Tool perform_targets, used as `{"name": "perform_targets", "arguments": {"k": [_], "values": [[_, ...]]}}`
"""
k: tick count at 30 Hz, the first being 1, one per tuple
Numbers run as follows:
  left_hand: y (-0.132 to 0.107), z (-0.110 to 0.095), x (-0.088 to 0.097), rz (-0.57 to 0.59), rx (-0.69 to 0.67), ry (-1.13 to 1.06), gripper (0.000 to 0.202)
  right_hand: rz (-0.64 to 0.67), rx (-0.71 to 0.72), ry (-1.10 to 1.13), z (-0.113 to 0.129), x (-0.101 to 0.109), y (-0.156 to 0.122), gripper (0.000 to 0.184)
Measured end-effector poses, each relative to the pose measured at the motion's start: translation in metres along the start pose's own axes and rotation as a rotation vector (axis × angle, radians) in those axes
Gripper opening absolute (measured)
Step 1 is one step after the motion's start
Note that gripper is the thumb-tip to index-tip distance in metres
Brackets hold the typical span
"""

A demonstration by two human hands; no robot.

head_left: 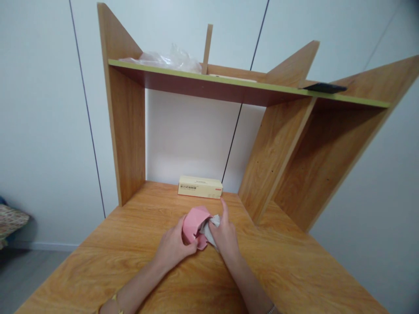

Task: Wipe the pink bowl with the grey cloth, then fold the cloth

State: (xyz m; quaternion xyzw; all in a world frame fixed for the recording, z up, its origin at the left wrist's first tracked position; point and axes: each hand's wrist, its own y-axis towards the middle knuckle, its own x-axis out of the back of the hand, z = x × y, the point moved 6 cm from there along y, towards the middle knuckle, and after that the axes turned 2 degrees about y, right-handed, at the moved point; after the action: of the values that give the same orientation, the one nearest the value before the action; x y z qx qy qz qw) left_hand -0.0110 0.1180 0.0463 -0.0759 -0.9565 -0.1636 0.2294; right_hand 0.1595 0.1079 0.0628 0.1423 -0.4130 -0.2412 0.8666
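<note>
A pink hollow container (194, 221) with an angular rim is tipped so that its opening faces right, held above the desk in my left hand (175, 245). The left fingers go round its far side and the thumb presses on the near edge. My right hand (226, 235) pinches a crumpled white cloth or tissue (209, 230) at the container's opening, with the index finger stretched out forward. Part of the white piece lies inside the opening. The right fingertips are partly hidden in its folds.
A cream-coloured box (200, 187) with printed lettering stands at the back of the wooden desk (131, 257). Above it, a shelf (203, 83) holds a clear plastic bag (170, 61) and a dark flat object (325, 87). Upright wooden panels (278, 152) rise at the right.
</note>
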Motion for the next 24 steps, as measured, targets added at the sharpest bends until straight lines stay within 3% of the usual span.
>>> {"name": "perform_targets", "arguments": {"k": [4, 7, 13, 16, 19, 22, 24], "values": [[-0.003, -0.007, -0.002, -0.006, -0.06, 0.091, 0.061, -0.029, 0.156, -0.063, 0.007, 0.006, 0.001, 0.068], [-0.001, -0.004, -0.003, -0.027, -0.058, 0.032, 0.055, 0.024, 0.064, 0.016, -0.003, 0.0, 0.005, 0.069], [0.015, 0.017, -0.005, -0.057, 0.017, -0.219, 0.04, 0.369, -0.067, 0.544, -0.01, -0.014, 0.014, 0.074], [0.021, 0.033, -0.005, -0.082, 0.192, -0.39, 0.032, 0.489, -0.158, 0.663, -0.018, -0.006, 0.016, 0.072], [0.023, 0.044, -0.005, -0.073, 0.359, -0.488, 0.022, 0.428, -0.258, 0.543, -0.042, 0.01, 0.024, 0.06], [0.021, 0.044, -0.003, -0.059, 0.415, -0.545, 0.023, 0.323, -0.343, 0.346, -0.066, 0.022, 0.03, 0.05], [0.018, 0.041, -0.002, -0.055, 0.435, -0.59, 0.026, 0.327, -0.361, 0.303, -0.074, 0.021, 0.029, 0.041]]}}
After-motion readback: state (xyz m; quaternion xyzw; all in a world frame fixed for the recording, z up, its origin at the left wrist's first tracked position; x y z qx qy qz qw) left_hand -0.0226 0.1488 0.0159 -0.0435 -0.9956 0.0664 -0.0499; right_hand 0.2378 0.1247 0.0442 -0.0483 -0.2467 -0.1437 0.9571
